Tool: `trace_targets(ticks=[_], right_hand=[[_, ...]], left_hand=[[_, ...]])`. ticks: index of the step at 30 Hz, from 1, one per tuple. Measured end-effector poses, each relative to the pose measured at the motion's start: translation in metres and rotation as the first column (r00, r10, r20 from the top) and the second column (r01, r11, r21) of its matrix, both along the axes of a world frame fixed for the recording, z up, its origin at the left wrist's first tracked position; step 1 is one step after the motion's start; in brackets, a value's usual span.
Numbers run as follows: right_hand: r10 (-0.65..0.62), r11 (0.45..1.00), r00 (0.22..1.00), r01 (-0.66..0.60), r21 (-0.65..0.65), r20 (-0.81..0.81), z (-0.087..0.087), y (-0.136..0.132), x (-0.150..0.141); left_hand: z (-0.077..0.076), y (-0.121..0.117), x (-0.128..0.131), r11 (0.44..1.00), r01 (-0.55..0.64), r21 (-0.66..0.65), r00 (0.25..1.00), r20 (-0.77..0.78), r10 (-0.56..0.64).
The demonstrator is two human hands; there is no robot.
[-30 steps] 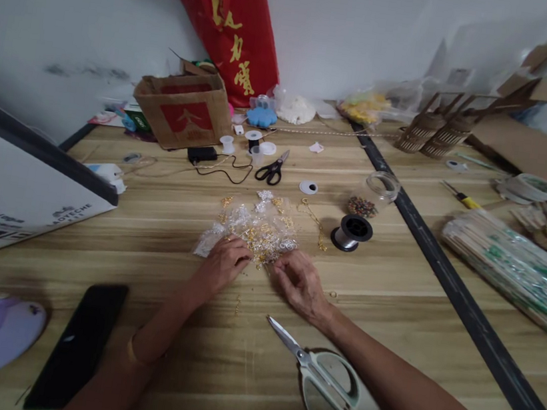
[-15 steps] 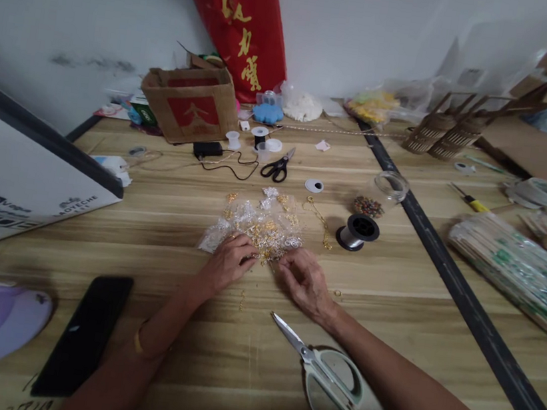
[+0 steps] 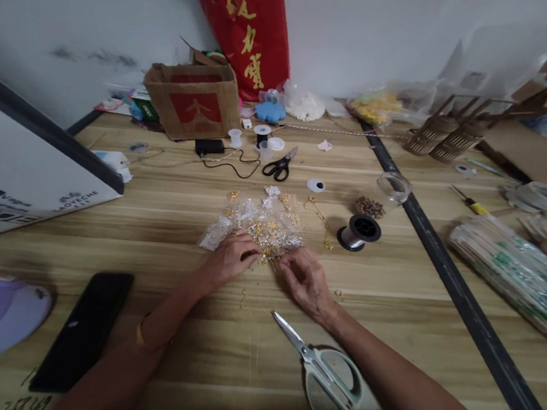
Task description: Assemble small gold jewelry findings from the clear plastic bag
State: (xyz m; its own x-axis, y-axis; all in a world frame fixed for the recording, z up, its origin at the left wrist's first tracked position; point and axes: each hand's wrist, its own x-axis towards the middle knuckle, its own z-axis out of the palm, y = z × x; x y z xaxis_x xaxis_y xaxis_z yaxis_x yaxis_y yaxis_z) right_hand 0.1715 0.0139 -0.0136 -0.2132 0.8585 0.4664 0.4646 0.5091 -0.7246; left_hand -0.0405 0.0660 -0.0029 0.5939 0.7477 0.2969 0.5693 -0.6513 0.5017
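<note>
A pile of small gold and silver jewelry findings (image 3: 270,231), partly in clear plastic bags (image 3: 217,232), lies at the middle of the table. My left hand (image 3: 232,257) rests at the pile's left front edge, thumb and fingertips pinched together over the pieces. Whatever is between them is too small to name. On the other side, my right hand (image 3: 307,282) has its fingers curled and closed at the pile's right edge; its fingertips' contents cannot be made out. Just below lie green-handled scissors (image 3: 331,381) and a short gold chain piece (image 3: 242,298).
Right of the pile stand a wire spool (image 3: 359,232) and a glass jar (image 3: 392,188) with beads. Black scissors (image 3: 281,164) and a paper bag (image 3: 193,104) are behind. A phone (image 3: 83,331) lies left, wrapped sticks (image 3: 516,274) right.
My left thumb and fingertips have shifted slightly at the pile's front edge, with a wider gap behind the pinch. My right hand has stayed almost still. The view has tilted a little.
</note>
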Motion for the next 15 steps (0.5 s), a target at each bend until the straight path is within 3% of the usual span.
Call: trace_targets(ticks=[6,11,15], right_hand=[[0.008,1.0,1.0,-0.008,-0.004,0.004,-0.0013,0.0004,0.0002],[0.009,1.0,1.0,-0.009,0.002,0.005,-0.0003,0.0005,0.0003],[0.002,1.0,1.0,-0.002,-0.009,-0.009,0.0005,0.0,0.0003]], left_hand=[[-0.001,-0.0023,0.0027,1.0,-0.021,0.009,1.0,-0.016,0.021],[0.0004,-0.0058,0.006,0.998,0.045,0.04,0.992,-0.117,-0.04],[0.0013,-0.0072,0.0069,0.997,0.057,0.05,0.992,-0.112,-0.051]])
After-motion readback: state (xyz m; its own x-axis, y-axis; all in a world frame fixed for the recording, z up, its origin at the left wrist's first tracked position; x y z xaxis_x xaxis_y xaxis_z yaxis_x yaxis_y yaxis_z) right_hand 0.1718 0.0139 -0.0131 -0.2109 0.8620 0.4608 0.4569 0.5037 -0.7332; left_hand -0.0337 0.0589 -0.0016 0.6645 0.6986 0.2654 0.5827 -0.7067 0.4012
